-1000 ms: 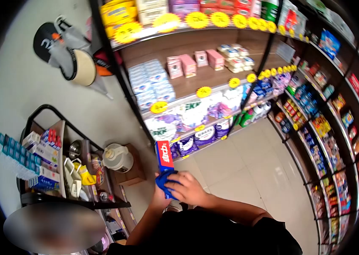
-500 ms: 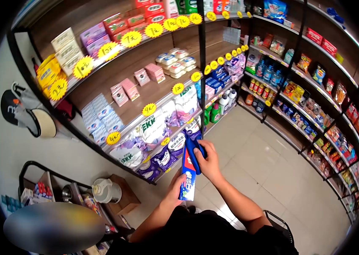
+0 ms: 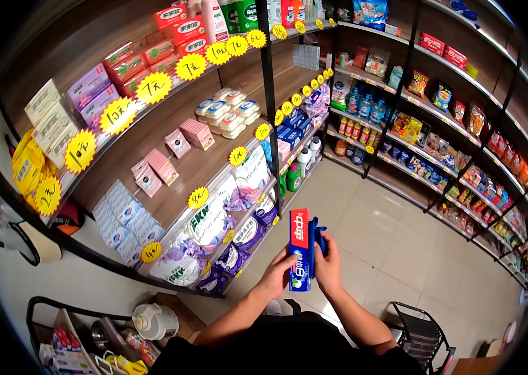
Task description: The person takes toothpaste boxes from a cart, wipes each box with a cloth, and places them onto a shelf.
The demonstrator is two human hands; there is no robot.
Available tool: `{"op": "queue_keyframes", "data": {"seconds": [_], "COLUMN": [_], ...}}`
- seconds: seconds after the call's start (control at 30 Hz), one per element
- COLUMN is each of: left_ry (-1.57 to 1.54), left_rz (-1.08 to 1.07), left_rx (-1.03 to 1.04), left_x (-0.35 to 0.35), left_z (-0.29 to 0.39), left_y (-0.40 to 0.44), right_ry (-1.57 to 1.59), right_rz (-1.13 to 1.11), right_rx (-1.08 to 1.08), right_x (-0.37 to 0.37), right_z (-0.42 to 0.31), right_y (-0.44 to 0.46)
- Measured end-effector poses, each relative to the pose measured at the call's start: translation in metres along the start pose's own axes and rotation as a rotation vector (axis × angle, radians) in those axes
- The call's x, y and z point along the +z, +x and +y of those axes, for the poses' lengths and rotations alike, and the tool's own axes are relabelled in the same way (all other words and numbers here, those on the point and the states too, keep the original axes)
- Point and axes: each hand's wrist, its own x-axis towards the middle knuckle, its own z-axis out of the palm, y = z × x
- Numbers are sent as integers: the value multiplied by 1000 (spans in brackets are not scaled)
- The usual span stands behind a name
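My left hand (image 3: 276, 275) grips a toothpaste box (image 3: 299, 240) by its lower left side, holding it upright in front of my body. The box is blue with a red upper part and white lettering. Close against its right side, my right hand (image 3: 326, 265) is closed on a dark blue cloth (image 3: 316, 237), which looks folded. The cloth lies along the edge of the box, and the fingers of my right hand partly cover it.
A shelf unit (image 3: 170, 181) on the left bears soap boxes, detergent bags (image 3: 211, 219) and yellow price tags. Snack shelves (image 3: 439, 156) curve along the right. A black chair (image 3: 423, 331) stands at lower right, a white bucket (image 3: 156, 322) at lower left.
The toothpaste box and both hands have shifted slightly right, and the box's red part now faces me more. My right hand has moved lower along the box. The view has turned.
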Motion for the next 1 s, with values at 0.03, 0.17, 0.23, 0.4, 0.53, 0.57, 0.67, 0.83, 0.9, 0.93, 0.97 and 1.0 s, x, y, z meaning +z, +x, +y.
{"op": "queue_keyframes", "data": {"seconds": [0.03,0.17,0.23,0.4,0.53,0.57,0.67,0.83,0.9,0.93,0.97,1.0], "left_ry": [-61,-222,-219,99,81,82,57,63,11,9,7,8], "left_rz": [-16,-43,20,50,7,15,33,33,-13,-16,-23,-15], "left_rx": [9,-38,-82,13,-8,-35,32,148,107,83,61,43], "left_x": [-1,-26,-32,-14,4,9,28,67,79,88,98,113], "left_z": [7,13,12,12,10,8,-8,-27,-37,-42,-47,-47], "left_y": [6,35,49,65,95,106,143,211,236,245,255,262], "right_ry": [-115,-397,-420,-412,-312,-263,-250,-285,-358,-368,-381,-381], "right_rz": [6,-47,-83,-69,-4,16,14,-65,-31,10,54,53], "right_rx": [-105,-369,-424,-442,-408,-370,-375,-431,-494,-508,-525,-516], "right_x": [4,14,14,5,-12,-19,-46,-104,-127,-137,-146,-156], "right_z": [6,-7,-3,6,11,12,14,9,11,8,3,-5], "right_y": [-2,-23,-31,-25,13,28,75,161,196,217,239,261]}}
